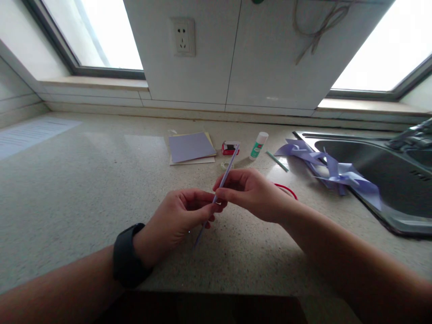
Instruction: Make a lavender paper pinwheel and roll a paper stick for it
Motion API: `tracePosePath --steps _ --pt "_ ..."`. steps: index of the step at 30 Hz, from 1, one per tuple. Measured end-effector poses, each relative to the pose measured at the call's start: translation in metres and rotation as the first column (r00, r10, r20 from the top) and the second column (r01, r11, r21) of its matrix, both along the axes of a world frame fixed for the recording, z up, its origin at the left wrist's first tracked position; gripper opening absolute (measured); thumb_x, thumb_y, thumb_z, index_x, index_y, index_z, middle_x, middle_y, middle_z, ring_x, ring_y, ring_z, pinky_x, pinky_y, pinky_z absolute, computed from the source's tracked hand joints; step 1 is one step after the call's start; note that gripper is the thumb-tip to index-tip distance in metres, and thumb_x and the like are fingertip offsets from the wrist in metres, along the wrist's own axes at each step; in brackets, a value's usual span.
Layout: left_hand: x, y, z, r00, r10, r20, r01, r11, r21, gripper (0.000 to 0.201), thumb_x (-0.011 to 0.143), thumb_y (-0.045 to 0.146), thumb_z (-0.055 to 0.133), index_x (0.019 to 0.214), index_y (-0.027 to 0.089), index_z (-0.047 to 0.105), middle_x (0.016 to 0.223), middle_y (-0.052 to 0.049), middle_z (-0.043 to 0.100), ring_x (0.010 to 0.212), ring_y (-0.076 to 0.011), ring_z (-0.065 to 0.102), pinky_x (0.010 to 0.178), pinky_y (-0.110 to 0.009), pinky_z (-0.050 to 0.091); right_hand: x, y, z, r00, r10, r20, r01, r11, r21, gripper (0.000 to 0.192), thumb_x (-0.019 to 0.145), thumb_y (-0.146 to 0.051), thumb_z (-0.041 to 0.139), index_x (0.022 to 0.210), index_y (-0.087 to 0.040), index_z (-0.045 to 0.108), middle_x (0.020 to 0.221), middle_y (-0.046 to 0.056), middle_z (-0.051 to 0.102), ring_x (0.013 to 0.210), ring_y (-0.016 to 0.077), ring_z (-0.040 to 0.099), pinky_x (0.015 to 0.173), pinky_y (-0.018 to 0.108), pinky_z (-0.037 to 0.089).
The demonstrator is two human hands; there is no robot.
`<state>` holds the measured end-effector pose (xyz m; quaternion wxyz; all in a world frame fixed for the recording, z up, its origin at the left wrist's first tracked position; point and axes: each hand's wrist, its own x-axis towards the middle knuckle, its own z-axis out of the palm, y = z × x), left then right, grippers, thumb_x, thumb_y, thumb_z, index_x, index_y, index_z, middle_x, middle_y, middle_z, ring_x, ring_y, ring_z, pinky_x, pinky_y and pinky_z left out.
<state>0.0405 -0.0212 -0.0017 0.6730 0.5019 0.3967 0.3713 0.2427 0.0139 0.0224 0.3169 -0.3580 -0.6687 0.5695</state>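
A thin lilac stick (231,164), which looks like tightly rolled paper, slants up and away between my hands above the counter. My left hand (184,213) pinches its lower part between thumb and fingers. Just above that, my right hand (248,191) grips the same stick with thumb and fingertips. Beyond the hands lie a clear roll of tape (227,165) and a small red box (230,148). A red curved strip (286,189) shows behind my right wrist; the rest of it is hidden.
Lilac paper sheets (192,147) lie stacked at the back. A glue stick (258,146) stands beside a green stick (277,161). Purple paper pinwheels (337,173) rest over the rim of the steel sink (374,220). A printed sheet (33,132) is far left.
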Motion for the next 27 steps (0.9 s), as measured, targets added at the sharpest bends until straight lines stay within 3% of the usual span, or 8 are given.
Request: tracePosePath --steps 5,14,20,22,24,25,27 --pt "0.004 -0.002 0.008 0.993 0.104 -0.052 -0.102 0.994 0.042 0.026 0.079 0.035 0.083 0.096 0.016 0.078 0.092 -0.008 0.079 0.072 -0.0153 0.068 0.069 -0.028 0.056 -0.002 0.000 -0.002 0.996 -0.085 0.029 0.085 0.996 0.023 0.019 0.087 -0.035 0.073 0.088 -0.016 0.071 0.079 0.005 0.075 0.074 0.0158 0.069 0.070 0.031 0.056" --pt "0.003 -0.001 0.008 0.997 0.077 -0.026 -0.077 0.997 0.003 0.024 0.081 0.039 0.081 0.088 0.016 0.079 0.085 -0.005 0.078 0.066 -0.0118 0.065 0.064 -0.023 0.053 -0.005 -0.006 -0.002 0.997 -0.065 0.029 0.065 0.998 -0.020 0.017 0.086 -0.034 0.075 0.087 -0.017 0.072 0.078 0.005 0.076 0.073 0.0159 0.070 0.067 0.030 0.056" --pt "0.001 0.002 0.005 0.995 0.098 -0.013 -0.099 0.992 -0.073 0.024 0.082 0.038 0.081 0.089 0.015 0.076 0.087 -0.005 0.079 0.067 -0.0099 0.065 0.064 -0.021 0.050 0.017 0.011 0.005 0.995 -0.048 0.086 0.042 0.996 0.076 0.025 0.085 -0.041 0.075 0.092 -0.017 0.073 0.079 0.004 0.073 0.072 0.0151 0.067 0.067 0.030 0.056" --pt "0.000 0.003 0.005 0.991 0.132 0.010 -0.129 0.984 -0.122 0.023 0.081 0.036 0.082 0.088 0.015 0.074 0.085 -0.005 0.079 0.066 -0.0095 0.066 0.063 -0.020 0.050 0.033 0.023 0.005 0.972 -0.222 0.075 0.204 0.961 0.188 0.027 0.091 -0.042 0.066 0.095 -0.016 0.072 0.080 0.005 0.071 0.071 0.0159 0.067 0.067 0.033 0.056" --pt "0.000 0.003 0.004 0.986 0.160 0.053 -0.150 0.977 -0.149 0.023 0.080 0.033 0.083 0.088 0.014 0.073 0.085 -0.006 0.079 0.066 -0.0095 0.066 0.062 -0.020 0.050 0.048 0.034 0.003 0.900 -0.401 0.168 0.322 0.875 0.363 0.023 0.093 -0.036 0.061 0.097 -0.016 0.072 0.080 0.006 0.071 0.069 0.0165 0.065 0.067 0.035 0.056" --pt "0.001 0.003 0.004 0.984 0.166 0.071 -0.154 0.976 -0.152 0.023 0.079 0.032 0.084 0.088 0.014 0.073 0.084 -0.006 0.078 0.065 -0.0095 0.065 0.062 -0.020 0.050 0.053 0.039 0.000 0.846 -0.478 0.235 0.332 0.818 0.470 0.022 0.093 -0.034 0.061 0.099 -0.016 0.073 0.079 0.006 0.071 0.067 0.0170 0.065 0.065 0.036 0.055" --pt "0.001 0.003 0.003 0.981 0.173 0.092 -0.157 0.976 -0.152 0.023 0.079 0.031 0.084 0.087 0.013 0.073 0.084 -0.006 0.078 0.064 -0.0090 0.065 0.061 -0.019 0.051 0.059 0.046 -0.007 0.750 -0.557 0.356 0.225 0.721 0.655 0.021 0.092 -0.026 0.060 0.106 -0.017 0.072 0.086 0.008 0.073 0.074 0.0199 0.066 0.071 0.039 0.055"
